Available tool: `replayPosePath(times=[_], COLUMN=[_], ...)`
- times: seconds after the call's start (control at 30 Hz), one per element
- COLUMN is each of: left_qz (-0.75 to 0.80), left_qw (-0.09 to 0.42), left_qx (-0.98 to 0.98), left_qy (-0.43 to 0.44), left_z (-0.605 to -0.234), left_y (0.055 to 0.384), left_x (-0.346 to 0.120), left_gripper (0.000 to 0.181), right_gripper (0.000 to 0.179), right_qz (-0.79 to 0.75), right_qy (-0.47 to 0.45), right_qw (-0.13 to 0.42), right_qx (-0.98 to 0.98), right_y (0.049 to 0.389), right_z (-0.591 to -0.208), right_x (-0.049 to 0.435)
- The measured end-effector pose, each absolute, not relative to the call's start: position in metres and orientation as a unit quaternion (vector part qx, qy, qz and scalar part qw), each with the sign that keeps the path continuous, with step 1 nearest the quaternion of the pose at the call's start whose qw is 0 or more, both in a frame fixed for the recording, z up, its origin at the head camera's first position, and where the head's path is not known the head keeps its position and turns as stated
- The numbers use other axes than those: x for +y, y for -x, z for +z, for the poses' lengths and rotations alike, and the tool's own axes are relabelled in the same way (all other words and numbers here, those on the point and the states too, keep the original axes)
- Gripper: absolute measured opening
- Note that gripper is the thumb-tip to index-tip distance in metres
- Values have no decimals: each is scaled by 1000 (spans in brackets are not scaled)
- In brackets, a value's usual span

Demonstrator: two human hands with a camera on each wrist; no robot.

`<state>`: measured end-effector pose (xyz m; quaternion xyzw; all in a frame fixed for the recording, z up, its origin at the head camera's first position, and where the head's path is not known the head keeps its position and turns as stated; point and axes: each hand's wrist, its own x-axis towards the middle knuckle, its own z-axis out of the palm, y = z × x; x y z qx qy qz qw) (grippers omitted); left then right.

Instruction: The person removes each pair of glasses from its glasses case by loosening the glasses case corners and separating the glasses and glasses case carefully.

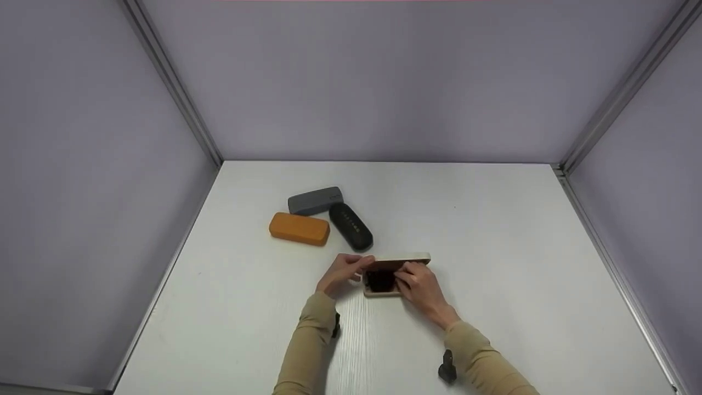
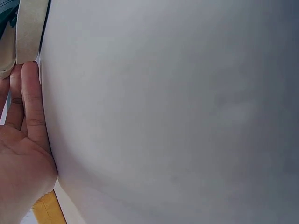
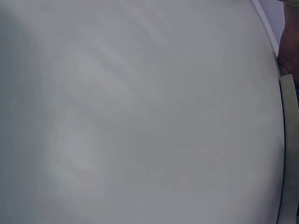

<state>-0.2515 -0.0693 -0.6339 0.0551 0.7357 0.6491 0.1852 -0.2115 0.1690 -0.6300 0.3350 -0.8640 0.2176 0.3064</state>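
A cream glasses case [image 1: 403, 257] stands on the table with its lid partly raised. Something dark [image 1: 379, 281] lies inside, its kind hard to make out. My left hand [image 1: 344, 270] grips the left end of the case, thumb at the lid's corner. In the left wrist view, that hand's fingers [image 2: 32, 100] touch the end of the cream case [image 2: 32, 32]. My right hand [image 1: 421, 285] reaches into the case from the right, and its curled fingertips seem to pinch the dark thing. The right wrist view shows only the cream case's side [image 3: 290, 149] and part of a hand.
An orange glasses case [image 1: 299, 229], a grey one [image 1: 315, 201] and a black one [image 1: 351, 227] lie close together, shut, beyond my left hand. The white table [image 1: 493, 219] has pale walls [image 1: 384, 82] behind it and at both sides.
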Motion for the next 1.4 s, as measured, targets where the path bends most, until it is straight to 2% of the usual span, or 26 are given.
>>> replayPosePath(times=[0.33,0.8,1.4], left_qz=[642,635,626], left_qw=[190,182,198], left_qx=[741,748,753], left_qy=[-51,-55,-50], left_z=[-634,-633,-631], left_y=[252,250,251], left_x=[-70,-72,-72], left_gripper=[40,44,46], right_gripper=[16,18,19], right_qz=[210,217,276], right_qy=[-347,-338,-323], right_qw=[349,350,347], right_qx=[-845,-846,-836], right_y=[210,202,201], right_z=[-625,-614,-609], right_x=[173,189,244])
